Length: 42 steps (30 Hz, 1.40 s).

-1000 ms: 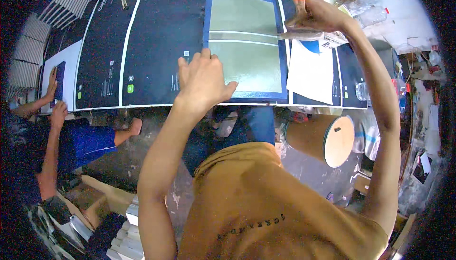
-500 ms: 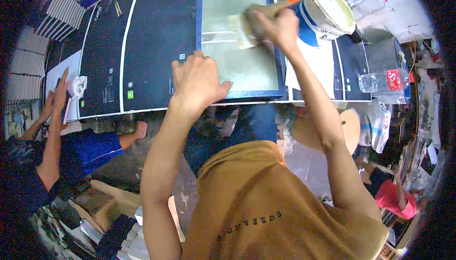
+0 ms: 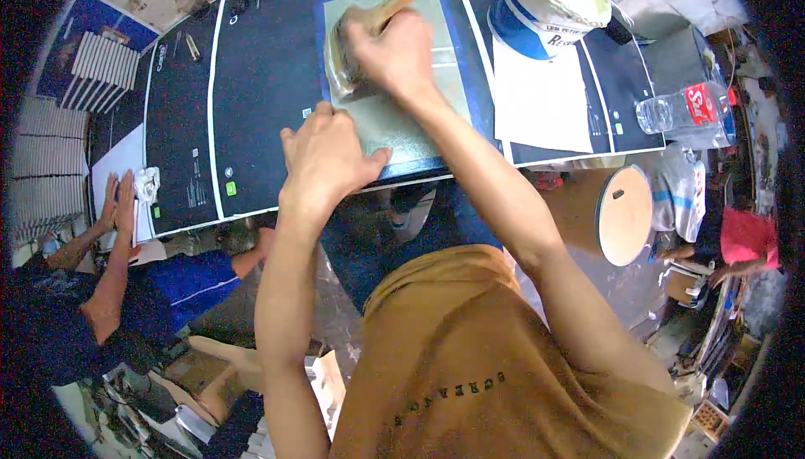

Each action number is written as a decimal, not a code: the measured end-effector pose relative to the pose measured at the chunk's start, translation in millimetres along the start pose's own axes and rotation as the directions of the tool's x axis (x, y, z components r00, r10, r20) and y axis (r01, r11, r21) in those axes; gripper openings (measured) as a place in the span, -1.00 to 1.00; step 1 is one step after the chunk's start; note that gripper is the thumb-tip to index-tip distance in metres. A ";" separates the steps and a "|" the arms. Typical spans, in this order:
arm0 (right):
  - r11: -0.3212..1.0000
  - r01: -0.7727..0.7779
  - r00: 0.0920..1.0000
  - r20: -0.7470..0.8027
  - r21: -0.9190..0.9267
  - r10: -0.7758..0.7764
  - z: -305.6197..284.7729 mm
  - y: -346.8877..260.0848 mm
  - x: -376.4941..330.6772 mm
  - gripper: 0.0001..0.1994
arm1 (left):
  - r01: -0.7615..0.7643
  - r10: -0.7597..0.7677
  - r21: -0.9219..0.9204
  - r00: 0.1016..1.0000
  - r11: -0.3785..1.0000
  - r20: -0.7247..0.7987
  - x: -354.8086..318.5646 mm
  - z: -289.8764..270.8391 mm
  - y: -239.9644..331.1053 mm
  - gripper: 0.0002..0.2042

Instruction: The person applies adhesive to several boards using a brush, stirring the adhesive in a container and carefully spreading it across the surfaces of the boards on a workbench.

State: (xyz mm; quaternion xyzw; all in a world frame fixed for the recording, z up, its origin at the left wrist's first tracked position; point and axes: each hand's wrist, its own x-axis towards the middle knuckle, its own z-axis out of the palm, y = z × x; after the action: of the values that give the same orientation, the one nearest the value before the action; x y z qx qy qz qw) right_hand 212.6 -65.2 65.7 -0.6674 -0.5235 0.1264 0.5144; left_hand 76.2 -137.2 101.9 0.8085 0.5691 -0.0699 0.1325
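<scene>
The grey-green panel lay on the dark sheets covering the table, pinned at its near edge by the left hand, fingers spread flat. The brush (orange-handled) was gripped in the closed right hand, arm stretched forward. Glue could be smeared past the panel's border if the pinning hand slipped.

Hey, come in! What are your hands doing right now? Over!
Right hand grips orange-handled brush on greenish sheet. Left hand flat, pinning sheet's near edge. White bucket beside; nothing blocking.
</scene>
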 end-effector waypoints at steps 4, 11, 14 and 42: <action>0.993 -0.036 0.988 0.144 -0.111 0.052 -36.3 40.4 4.6 -0.57 | 0.002 -0.002 -0.004 1.000 1.000 0.021 -0.7 -3.7 -2.0 -0.36; 0.938 -0.150 0.965 -0.254 -0.312 0.070 -178.4 62.3 18.4 -0.63 | -0.010 0.008 -0.066 0.999 0.998 -0.033 -6.4 -0.2 -4.2 -0.34; 0.999 -0.045 0.984 -0.174 -0.022 0.040 -148.8 38.1 6.3 -0.68 | -0.023 0.021 -0.045 0.999 0.999 -0.030 -5.4 -0.4 -2.4 -0.35; 0.997 -0.036 0.968 -0.248 -0.062 0.019 -251.6 93.7 -32.5 -0.83 | -0.006 0.007 -0.048 1.000 0.999 0.009 0.0 -1.2 -1.2 -0.34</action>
State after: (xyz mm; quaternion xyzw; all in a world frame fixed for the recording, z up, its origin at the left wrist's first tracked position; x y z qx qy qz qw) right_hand 430.2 -224.4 87.4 -0.7017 -0.4498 0.0320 0.5516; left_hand 75.1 -136.5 102.8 0.8066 0.5673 -0.0597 0.1547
